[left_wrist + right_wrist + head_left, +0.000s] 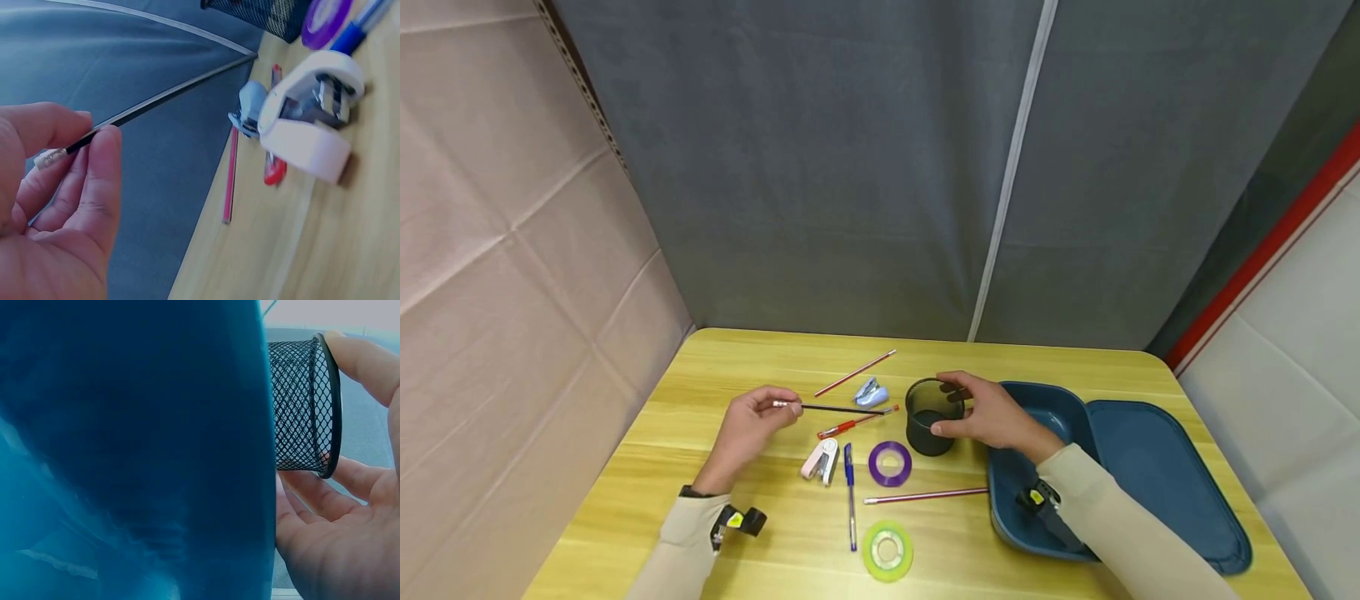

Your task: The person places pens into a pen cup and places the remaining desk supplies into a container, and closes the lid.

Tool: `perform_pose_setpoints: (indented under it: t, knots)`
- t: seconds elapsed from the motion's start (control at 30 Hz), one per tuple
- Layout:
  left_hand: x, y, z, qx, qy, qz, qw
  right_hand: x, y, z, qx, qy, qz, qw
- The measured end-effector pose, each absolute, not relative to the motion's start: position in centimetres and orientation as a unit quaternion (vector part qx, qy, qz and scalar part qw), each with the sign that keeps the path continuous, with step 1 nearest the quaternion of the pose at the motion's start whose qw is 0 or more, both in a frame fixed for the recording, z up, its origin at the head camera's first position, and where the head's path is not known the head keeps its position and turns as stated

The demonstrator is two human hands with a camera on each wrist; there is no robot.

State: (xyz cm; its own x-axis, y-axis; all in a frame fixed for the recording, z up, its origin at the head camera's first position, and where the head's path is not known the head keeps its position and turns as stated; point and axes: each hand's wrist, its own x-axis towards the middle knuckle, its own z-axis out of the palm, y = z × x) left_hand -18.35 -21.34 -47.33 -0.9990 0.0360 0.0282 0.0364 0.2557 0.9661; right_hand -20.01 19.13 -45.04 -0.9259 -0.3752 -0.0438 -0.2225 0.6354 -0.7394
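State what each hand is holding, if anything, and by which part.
The left hand pinches the black pencil near its pale end; the right hand holds the black mesh cup by its rim and side.

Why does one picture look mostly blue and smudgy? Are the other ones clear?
Right wrist view: the blue bin, probably very near the camera, blurs across much of it, but the mesh cup looks sharper; left wrist view: slightly soft; head view: clearer, purple tape easily seen.

There is room to pass over the bench (625, 508) left of the left hand (748, 429). Between it and the right hand (988, 417), the black pencil (838, 409) and mesh pen cup (927, 437) obstruct; rightward, the blue box (996, 512) does.
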Motion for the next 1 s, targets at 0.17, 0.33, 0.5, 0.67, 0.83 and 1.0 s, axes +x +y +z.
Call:
perform_pose_setpoints:
  t: [0.17,0.33,0.5,0.67,0.83,1.0]
  knots:
    - [-18.3,-21.1,-46.9,-0.030,-0.752,-0.658,0.019,-20.0,19.2,-45.1,-0.167,0.899,-0.394,0.098]
    - [-18.3,-20.7,-46.3,-0.029,-0.724,-0.688,0.037,-20.0,19.2,-45.0,-0.164,0.898,-0.396,0.101]
    - [-18.3,-20.3,-45.9,-0.047,-0.698,-0.714,0.045,-20.1,19.1,-45.0,-0.164,0.898,-0.394,0.103]
    - [-18.4,-19.5,-45.5,-0.073,-0.657,-0.750,0.040,-20.0,19.1,-44.9,-0.164,0.898,-0.394,0.105]
    - [-18.4,-18.6,-44.8,-0.081,-0.624,-0.777,0.029,-19.9,19.1,-44.8,-0.164,0.897,-0.395,0.108]
    - [-18.5,-17.6,-44.0,-0.091,-0.601,-0.794,0.024,-19.9,19.1,-44.8,-0.164,0.900,-0.390,0.107]
